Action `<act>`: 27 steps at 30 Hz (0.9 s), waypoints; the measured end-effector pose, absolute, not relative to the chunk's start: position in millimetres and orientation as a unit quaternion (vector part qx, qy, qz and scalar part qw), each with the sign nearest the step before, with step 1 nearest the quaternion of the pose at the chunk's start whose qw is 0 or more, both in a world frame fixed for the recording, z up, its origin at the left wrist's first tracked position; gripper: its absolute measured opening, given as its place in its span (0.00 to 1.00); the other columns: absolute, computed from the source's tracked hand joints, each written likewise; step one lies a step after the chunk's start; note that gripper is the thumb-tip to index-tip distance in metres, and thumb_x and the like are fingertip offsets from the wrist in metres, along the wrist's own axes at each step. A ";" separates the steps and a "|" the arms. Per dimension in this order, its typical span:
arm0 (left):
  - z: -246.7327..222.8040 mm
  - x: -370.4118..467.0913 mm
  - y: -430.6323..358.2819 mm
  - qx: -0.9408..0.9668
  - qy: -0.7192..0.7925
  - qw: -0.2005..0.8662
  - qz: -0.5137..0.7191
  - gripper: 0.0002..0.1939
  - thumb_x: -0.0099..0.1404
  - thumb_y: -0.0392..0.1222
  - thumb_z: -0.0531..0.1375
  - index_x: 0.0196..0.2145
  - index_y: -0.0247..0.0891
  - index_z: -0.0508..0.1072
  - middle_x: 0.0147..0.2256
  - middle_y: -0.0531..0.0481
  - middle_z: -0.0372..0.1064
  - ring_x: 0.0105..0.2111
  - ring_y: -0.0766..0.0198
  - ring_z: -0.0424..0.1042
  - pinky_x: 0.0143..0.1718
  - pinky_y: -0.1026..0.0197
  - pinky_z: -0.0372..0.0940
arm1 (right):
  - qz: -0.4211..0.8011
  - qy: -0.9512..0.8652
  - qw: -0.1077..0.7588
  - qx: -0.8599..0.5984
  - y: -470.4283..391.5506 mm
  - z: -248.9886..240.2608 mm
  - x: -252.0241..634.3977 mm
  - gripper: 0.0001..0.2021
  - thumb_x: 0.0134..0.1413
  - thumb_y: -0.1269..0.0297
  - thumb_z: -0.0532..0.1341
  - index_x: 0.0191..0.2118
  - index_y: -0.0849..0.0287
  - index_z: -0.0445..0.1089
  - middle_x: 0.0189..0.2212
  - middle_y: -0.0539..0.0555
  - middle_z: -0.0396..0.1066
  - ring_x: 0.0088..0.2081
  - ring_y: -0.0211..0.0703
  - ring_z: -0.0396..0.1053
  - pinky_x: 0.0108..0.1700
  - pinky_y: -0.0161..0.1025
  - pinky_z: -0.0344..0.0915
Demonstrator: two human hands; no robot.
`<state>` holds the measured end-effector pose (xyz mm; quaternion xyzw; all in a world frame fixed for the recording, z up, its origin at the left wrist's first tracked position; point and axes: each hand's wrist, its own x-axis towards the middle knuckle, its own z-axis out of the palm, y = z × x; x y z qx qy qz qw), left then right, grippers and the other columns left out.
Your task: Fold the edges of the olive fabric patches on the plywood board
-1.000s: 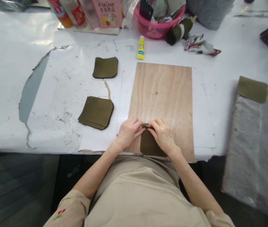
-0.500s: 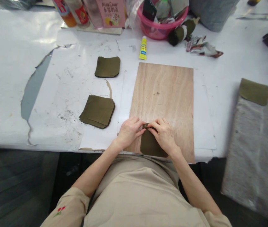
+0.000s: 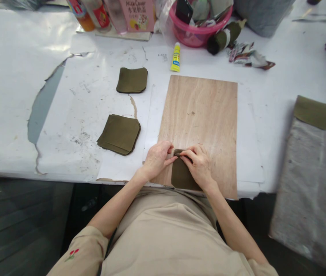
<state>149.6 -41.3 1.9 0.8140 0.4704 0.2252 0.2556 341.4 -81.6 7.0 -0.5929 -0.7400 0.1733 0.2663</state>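
Clock reference: centre of plywood board [image 3: 201,111], 12 pointing away from the person.

Containers. Pink basin [image 3: 190,39] at 12: holds a dark, phone-like object [image 3: 184,12] plus a jumble of wrapped items, too mixed to identify. Grey bucket [image 3: 262,17] at 1, interior out of frame. Toward 11: bottle [image 3: 83,17] with orange contents, jar [image 3: 101,15] with red label, pink box [image 3: 140,17].

Surroundings. Yellow tube [image 3: 176,57] at 11, just beyond the board. Olive roll [image 3: 226,37] with white band rests against the basin's right front; crumpled wrapper [image 3: 251,57] at 1. Grey slab [image 3: 309,176] at 3 to 4 carries an olive patch [image 3: 313,112] on its far end.

Workpiece. Olive piece [image 3: 184,174] lies on the board's near part, between 6 and 7; far edge folded over, partly covered by the right hand [image 3: 200,165], which pinches the fold between thumb and fingers. Left hand [image 3: 157,158]: thumb at the fold's left end, fingers curled; cannot tell whether it grips. Hands close together, not overlapping.

Counts. Olive stacks: 2, far stack [image 3: 132,80] at 10, near stack [image 3: 119,132] at 9; layers uncountable. Olive pieces outside stacks: 2. Tubes: 1. Basins: 1. Buckets: 1.
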 end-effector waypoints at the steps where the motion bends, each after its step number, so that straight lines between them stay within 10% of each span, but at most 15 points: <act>1: 2.6 149.5 -41.5 0.818 0.465 0.255 0.223 0.11 0.63 0.42 0.64 0.41 0.39 0.66 0.33 0.52 0.65 0.34 0.62 0.66 0.36 0.60 0.62 | 0.173 -0.739 0.270 -0.593 -81.7 6.4 341.6 0.07 0.63 0.63 0.58 0.39 0.53 0.74 0.36 0.53 0.67 0.43 0.46 0.62 0.48 0.44 0.60; 27: 15.2 153.6 -29.0 0.862 0.393 0.269 0.171 0.04 0.66 0.39 0.61 0.33 0.39 0.73 0.32 0.51 0.66 0.36 0.61 0.66 0.36 0.60 0.61 | 0.142 -0.747 0.259 -0.596 -84.1 7.0 341.2 0.08 0.63 0.63 0.58 0.45 0.51 0.74 0.39 0.54 0.69 0.45 0.47 0.63 0.49 0.45 0.59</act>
